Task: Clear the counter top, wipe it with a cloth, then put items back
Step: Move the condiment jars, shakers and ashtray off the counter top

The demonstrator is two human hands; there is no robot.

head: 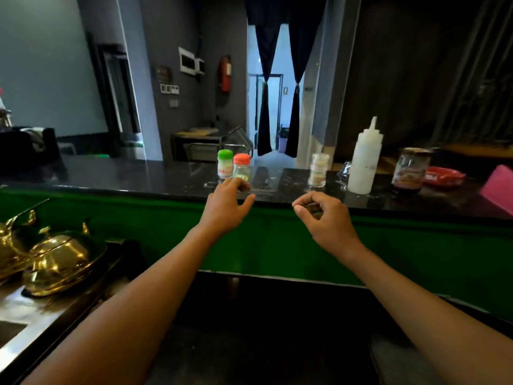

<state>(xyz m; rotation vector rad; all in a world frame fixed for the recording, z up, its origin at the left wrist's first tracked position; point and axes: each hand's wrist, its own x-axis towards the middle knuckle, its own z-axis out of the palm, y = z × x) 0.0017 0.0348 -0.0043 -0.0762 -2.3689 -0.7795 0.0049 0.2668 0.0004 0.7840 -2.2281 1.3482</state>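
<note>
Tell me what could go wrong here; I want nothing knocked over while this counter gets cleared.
The left hand reaches at the orange-capped jar, which stands close beside the green-capped jar; a loose grab could topple either. The tall squeeze bottle looks top-heavy and stands by the dark glass jar, so a sweeping arm might tip it. All stand near the counter front edge.

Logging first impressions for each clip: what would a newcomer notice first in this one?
Two bare forearms reach toward a dark counter top, the left hand at an orange-capped jar beside a green-capped jar, the right hand loosely curled and holding nothing. Right of them a tall white squeeze bottle stands out. Shiny brass lidded pots gleam at lower left.
</note>
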